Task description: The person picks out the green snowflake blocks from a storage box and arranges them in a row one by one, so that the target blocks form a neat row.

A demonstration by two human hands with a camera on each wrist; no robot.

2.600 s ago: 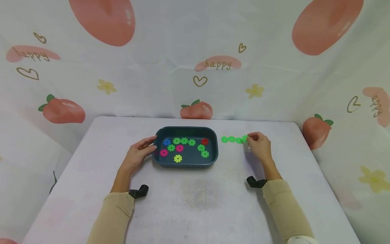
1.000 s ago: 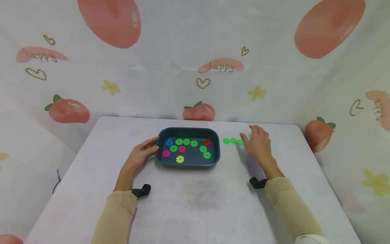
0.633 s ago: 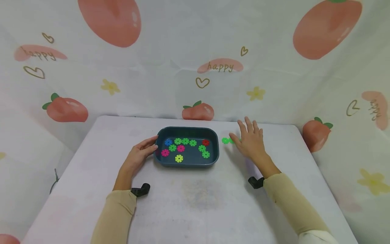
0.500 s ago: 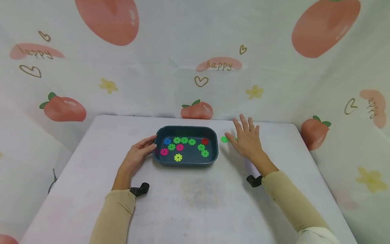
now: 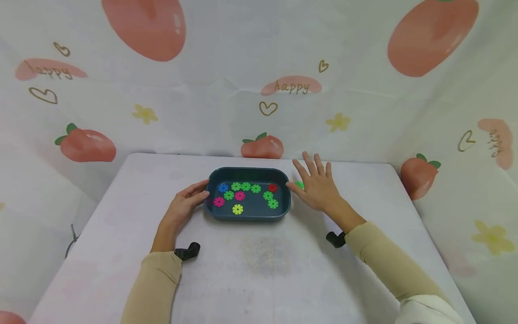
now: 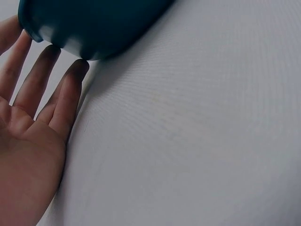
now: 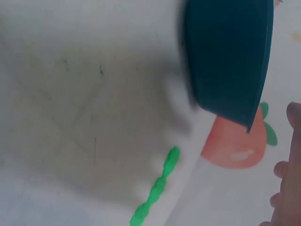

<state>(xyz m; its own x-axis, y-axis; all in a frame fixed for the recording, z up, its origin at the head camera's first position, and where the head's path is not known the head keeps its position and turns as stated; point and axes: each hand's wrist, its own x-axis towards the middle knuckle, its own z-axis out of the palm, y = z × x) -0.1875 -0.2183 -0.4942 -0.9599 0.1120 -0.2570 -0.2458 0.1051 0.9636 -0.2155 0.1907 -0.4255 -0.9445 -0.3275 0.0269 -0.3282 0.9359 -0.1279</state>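
A dark blue-green tray (image 5: 247,218) stands on the white table, with several toothed plastic discs lying in it: green discs (image 5: 245,186), pink ones (image 5: 219,201), a blue one (image 5: 223,188), a yellow one (image 5: 237,209) and a red one (image 5: 273,187). At its left end my left hand (image 5: 184,208) holds the tray, thumb at the rim and fingertips against the outer wall. My right hand (image 5: 319,188), fingers spread and holding nothing, hovers right of the tray; its thumb tip overlaps the rim. Beneath it lies a chain of green discs (image 7: 156,189), mostly hidden in the head view.
The white table (image 5: 267,279) ends at the back against a cloth (image 5: 218,108) printed with peaches, hearts and flowers. Black wrist mounts (image 5: 187,252) sit on both wrists. A thin dark cord (image 5: 73,240) shows past the table's left edge.
My right hand has let go of the right end of the green disc chain, spread its fingers and moved left over the chain toward the tray. My left hand stays at the tray.
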